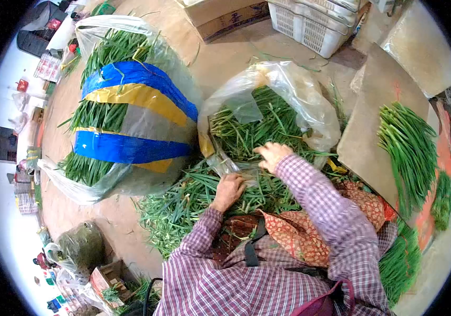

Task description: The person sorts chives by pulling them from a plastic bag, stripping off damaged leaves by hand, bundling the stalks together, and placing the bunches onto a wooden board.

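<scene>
A clear plastic bag (323,118) stands open in front of me, with cut green stalks (275,113) that look like garlic chives inside. My left hand (229,190) is closed on the bag's near edge, its fingers curled over the plastic. My right hand (275,155) reaches over the near side of the bag's mouth, fingers apart and close to the stalks, with nothing visible in it. Loose green leaves (178,203) lie heaped below both hands, against my lap and the patterned apron (299,237).
A large bundle of greens with blue and yellow tape (136,147) lies at left. A cardboard sheet (365,142) at right bears a neat bunch of chives (407,152). White crates (309,29) and a cardboard box (225,18) stand at the back. More greens (399,266) lie at lower right.
</scene>
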Available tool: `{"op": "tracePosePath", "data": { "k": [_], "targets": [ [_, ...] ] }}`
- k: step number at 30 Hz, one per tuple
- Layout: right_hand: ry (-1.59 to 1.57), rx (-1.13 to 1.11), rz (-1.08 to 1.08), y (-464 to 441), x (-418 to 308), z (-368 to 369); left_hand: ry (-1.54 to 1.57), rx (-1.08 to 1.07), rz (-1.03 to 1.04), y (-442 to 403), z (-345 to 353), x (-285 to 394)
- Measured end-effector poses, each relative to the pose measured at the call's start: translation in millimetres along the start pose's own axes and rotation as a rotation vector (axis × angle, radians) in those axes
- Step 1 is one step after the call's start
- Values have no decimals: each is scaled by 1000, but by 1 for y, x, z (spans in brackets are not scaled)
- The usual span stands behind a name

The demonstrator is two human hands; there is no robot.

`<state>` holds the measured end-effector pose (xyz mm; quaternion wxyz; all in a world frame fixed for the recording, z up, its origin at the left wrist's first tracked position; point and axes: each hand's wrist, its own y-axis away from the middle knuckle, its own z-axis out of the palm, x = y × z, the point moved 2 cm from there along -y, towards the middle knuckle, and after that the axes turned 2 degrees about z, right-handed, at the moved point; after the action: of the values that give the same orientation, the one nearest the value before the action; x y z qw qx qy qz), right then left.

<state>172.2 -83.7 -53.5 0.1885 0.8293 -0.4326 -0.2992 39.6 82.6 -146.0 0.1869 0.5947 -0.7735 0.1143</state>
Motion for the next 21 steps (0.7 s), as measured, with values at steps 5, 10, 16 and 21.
{"op": "tracePosePath", "data": {
  "k": [5,10,16,21],
  "targets": [
    [109,-257,38,-33,5,98,256,78,55,-28,-26,17],
    [48,-551,107,-12,37,95,503,283,-51,-105,12,15],
    [17,-707,258,13,47,68,296,-69,-456,-138,79,5],
    [-74,-598,274,-14,49,71,337,-192,-613,-143,102,0]
  ]
}}
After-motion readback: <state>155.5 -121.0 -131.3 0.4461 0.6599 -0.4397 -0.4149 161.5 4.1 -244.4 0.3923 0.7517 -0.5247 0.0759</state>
